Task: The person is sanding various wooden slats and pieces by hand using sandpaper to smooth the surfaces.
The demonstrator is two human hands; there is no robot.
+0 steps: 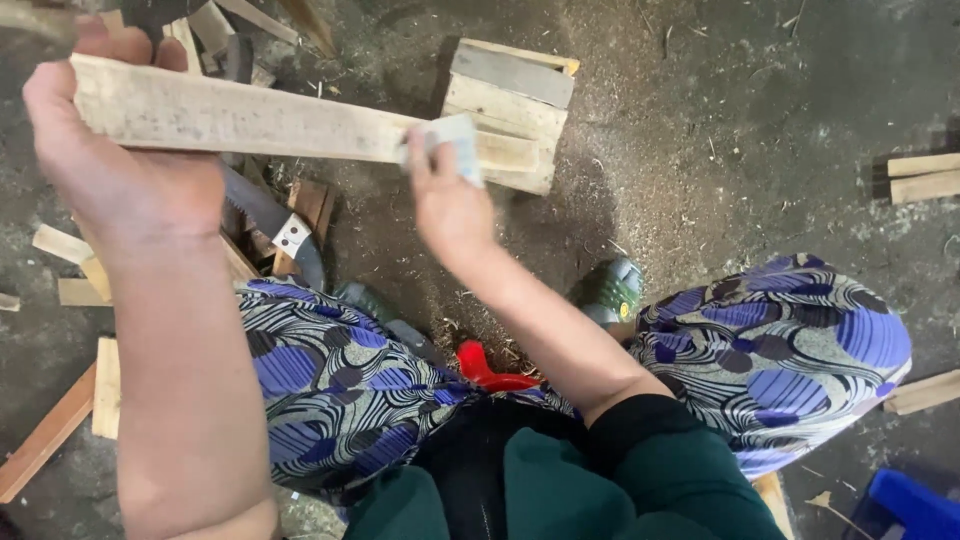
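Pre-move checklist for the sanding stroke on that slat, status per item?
1. Left hand grips the wooden slat at its end: ok.
2. Right hand presses the sandpaper pad against the slat: ok.
3. Slat's far end rests on the wooden block: cannot tell, it may only pass in front of it.
4. Handsaw lies on the floor below the slat, clear of both hands: ok.
5. Floor around the feet free of offcuts: not ok, scraps lie scattered on the left.
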